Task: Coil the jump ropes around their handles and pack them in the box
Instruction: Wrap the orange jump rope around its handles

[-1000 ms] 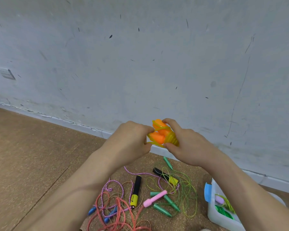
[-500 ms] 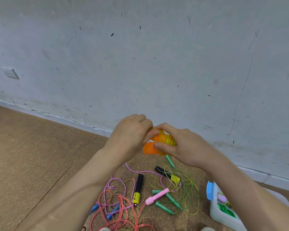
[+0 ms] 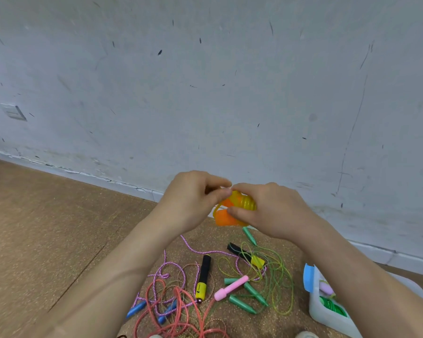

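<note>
2 hands (image 3: 232,206) pinching smooth orange handles (image 3: 226,217), ribbed yellow rope coil (image 3: 247,203)

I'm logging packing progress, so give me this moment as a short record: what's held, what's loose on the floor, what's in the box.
held: orange handles, yellow cord wound round them
left hand: pinches the cord at the bundle's top
right hand: grips the wound handles
floor: uncoiled ropes with green handles, pink handle, black-and-yellow handles, blue handles
box: open, lower right, green coil inside
</note>
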